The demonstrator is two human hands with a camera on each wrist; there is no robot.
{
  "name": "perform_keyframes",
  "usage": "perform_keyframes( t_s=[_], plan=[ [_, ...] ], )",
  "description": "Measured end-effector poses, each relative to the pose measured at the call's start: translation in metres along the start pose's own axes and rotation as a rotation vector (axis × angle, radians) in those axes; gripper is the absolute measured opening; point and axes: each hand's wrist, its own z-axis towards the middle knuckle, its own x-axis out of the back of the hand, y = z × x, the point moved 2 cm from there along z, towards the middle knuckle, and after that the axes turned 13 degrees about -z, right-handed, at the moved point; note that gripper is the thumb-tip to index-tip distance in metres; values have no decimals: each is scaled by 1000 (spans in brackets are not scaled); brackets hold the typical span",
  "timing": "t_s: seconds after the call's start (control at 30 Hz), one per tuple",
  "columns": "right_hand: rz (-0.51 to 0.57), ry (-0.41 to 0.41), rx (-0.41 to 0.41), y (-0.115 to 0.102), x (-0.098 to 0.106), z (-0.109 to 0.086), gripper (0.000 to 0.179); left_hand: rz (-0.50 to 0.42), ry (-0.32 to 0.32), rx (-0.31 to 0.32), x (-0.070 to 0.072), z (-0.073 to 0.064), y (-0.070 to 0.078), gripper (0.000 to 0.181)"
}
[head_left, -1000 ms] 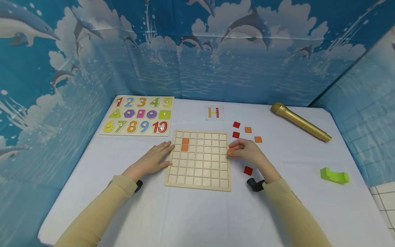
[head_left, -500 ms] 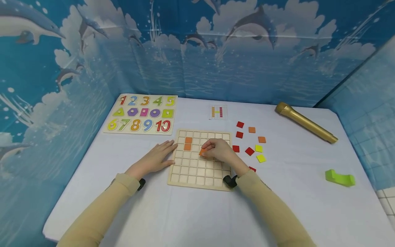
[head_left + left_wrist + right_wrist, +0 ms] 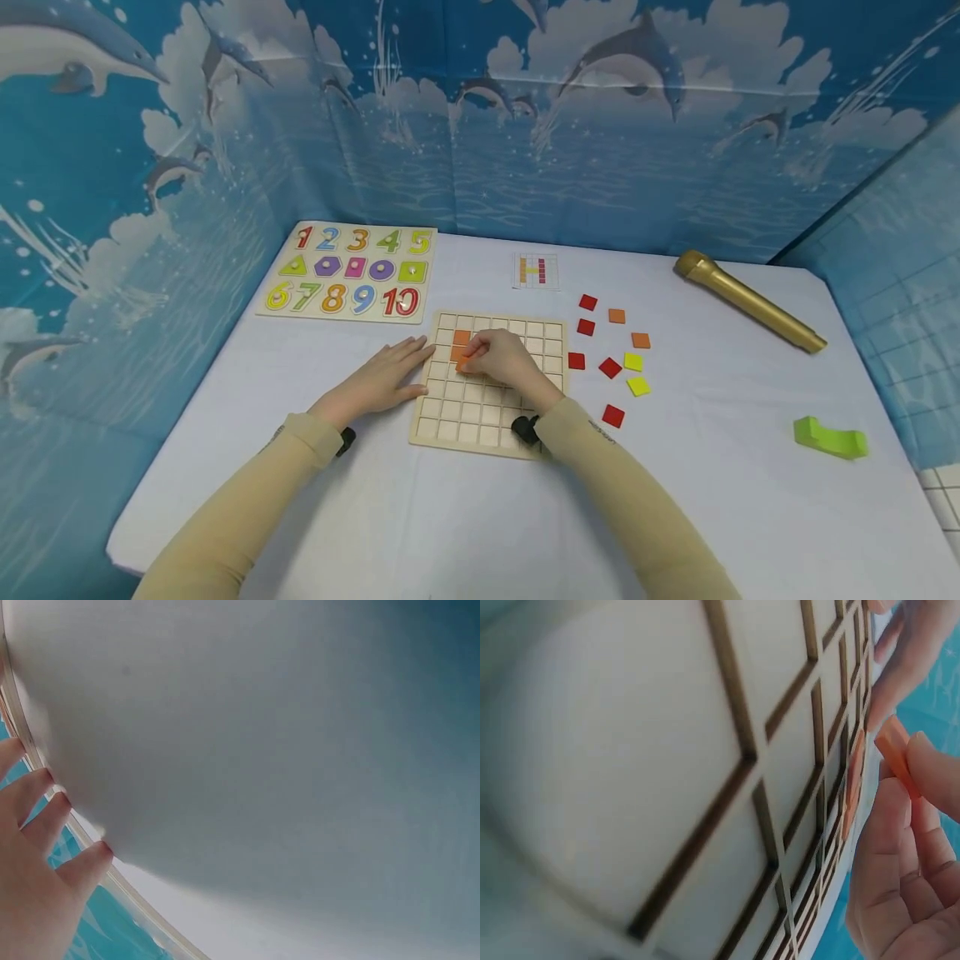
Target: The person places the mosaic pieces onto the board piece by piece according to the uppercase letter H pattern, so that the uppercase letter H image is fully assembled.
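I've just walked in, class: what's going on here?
A person's right hand pinches an orange tile over a grid board, near two orange tiles in its cells. The left hand touches the board's left edge. Five red tiles, two yellow tiles and two loose orange tiles lie to the right. A card lies beyond the board.

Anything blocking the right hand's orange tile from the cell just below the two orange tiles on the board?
Nothing visible blocks it. The right hand pinches the orange tile close by, though they partly hide that spot in the head view. The left hand is at the edge of the board, off to the side.
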Motion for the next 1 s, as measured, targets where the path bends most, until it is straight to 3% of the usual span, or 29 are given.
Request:
perform_keyframes(
  t_s=[0.63,0.8,1.0],
  plan=[
    [-242,25,47,-21,-15,6,10,0,30,-25,4,-1,1,70],
    [-244,24,19,-25,-14,0,15,5,28,-48,2,0,0,70],
    [-166,7,20,-27,4,-18,10,-1,6,-18,-1,-1,0,71]
  ],
)
